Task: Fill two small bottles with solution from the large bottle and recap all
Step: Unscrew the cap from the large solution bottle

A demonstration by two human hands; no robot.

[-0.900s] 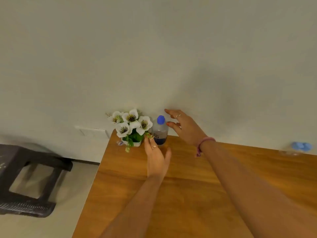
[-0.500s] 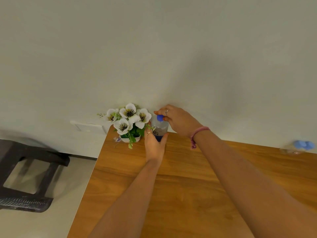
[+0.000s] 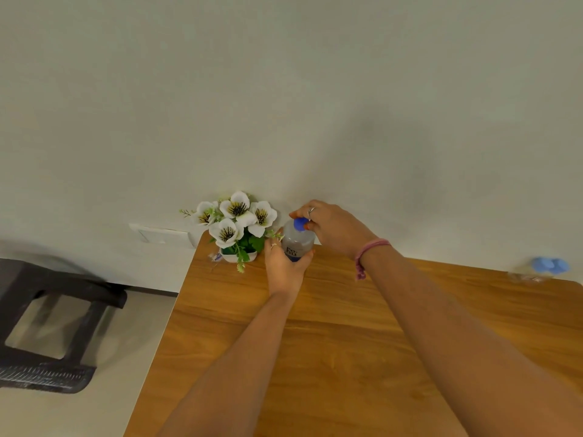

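Observation:
The large bottle (image 3: 298,241), clear with dark lettering and a blue cap (image 3: 300,223), stands at the back of the wooden table (image 3: 347,342) near the wall. My left hand (image 3: 282,269) grips its lower body from the front. My right hand (image 3: 331,227) pinches the blue cap from the right. Two small clear bottles with light blue caps (image 3: 550,266) stand blurred at the far right edge of the table.
A white pot of artificial white flowers (image 3: 236,228) stands just left of the large bottle, touching distance from my left hand. A dark stool (image 3: 47,326) stands on the floor to the left. The table's left edge runs diagonally below the flowers.
Both hands reached forward and closed in on the large bottle: the left one wrapped its body, the right one took the cap. The bottle now tilts slightly toward me.

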